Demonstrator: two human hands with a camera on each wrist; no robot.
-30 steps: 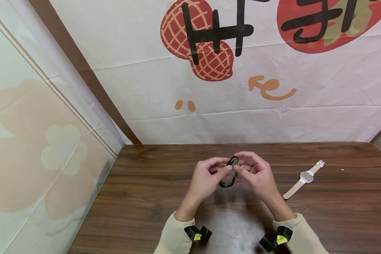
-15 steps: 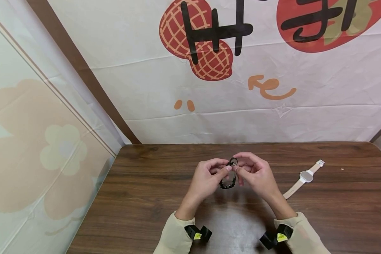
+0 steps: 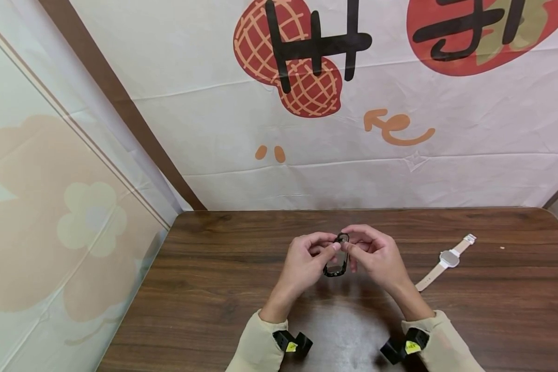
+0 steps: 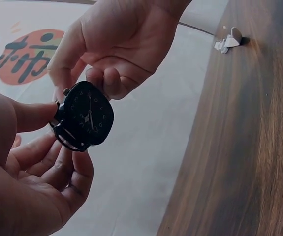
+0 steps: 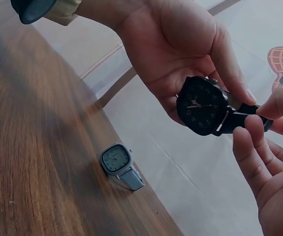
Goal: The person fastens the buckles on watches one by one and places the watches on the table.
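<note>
A black wristwatch (image 3: 336, 274) is held in the air over the table, its strap formed into a loop. Its dark dial with pale numerals shows in the left wrist view (image 4: 87, 115) and in the right wrist view (image 5: 200, 105). My left hand (image 3: 302, 261) pinches the strap between thumb and fingers from the left side. From the right, my right hand (image 3: 378, 256) pinches the strap close by, the two thumbs almost meeting near the top of the loop. The fingers hide the strap's fastening.
A second watch (image 3: 448, 259) with a pale strap lies on the brown wooden table (image 3: 214, 289), right of my right hand. A tiny white speck (image 3: 502, 248) lies farther right. Behind the table hangs a printed cloth (image 3: 307, 181).
The watch has dropped slightly toward the table's front edge. Both hands keep their hold on the strap with very little movement.
</note>
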